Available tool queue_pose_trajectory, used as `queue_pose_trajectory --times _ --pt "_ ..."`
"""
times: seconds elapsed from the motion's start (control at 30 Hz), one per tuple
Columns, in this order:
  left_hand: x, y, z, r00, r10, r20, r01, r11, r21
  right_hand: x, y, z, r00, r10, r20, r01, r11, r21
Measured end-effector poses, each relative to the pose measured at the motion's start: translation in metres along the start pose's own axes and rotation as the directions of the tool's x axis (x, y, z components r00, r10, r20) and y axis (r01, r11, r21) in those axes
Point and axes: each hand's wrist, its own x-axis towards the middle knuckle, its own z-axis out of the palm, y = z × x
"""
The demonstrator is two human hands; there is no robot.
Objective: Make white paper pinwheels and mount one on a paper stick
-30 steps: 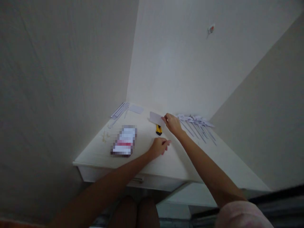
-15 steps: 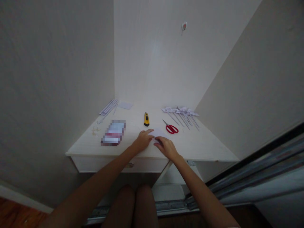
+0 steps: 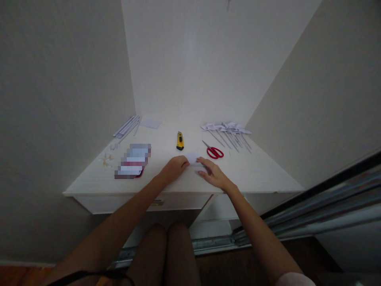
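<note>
On the desk, the left hand pinches the white paper; the right hand presses it, fingers spread

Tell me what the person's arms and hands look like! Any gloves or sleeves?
No gloves: the left hand and right hand are bare, with no ring or watch that I can see. Both forearms are bare too. A pale pink sleeve shows high on the right arm, and a thin dark cord runs near the left arm.
</note>
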Motion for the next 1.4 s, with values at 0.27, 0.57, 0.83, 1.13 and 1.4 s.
queue_pose_trajectory --times 0.27,0.57,0.83,1.13,1.4 --pt "0.001 0.001 -0.001 0.981 0.191 0.042 -0.190 0.981 -0.028 0.007 -0.008 0.004 0.990 0.122 -0.067 -0.123 0.992 -0.009" --pt "0.001 -0.001 -0.007 1.000 -0.006 -0.003 0.006 0.994 -0.110 0.010 -0.014 0.006 0.972 0.179 -0.154 -0.170 0.983 0.069" --pt "-0.001 0.000 -0.007 0.987 -0.148 -0.068 0.132 0.972 -0.196 0.014 0.008 0.009 0.959 0.187 -0.212 -0.163 0.978 0.127" --pt "0.012 -0.003 -0.009 0.963 -0.257 -0.082 0.215 0.917 -0.336 0.013 0.013 -0.001 0.930 0.216 -0.298 -0.124 0.946 0.301" --pt "0.056 0.002 -0.021 0.780 -0.590 0.209 0.578 0.552 -0.602 0.052 0.013 -0.041 0.926 0.055 -0.374 0.059 0.956 0.288"
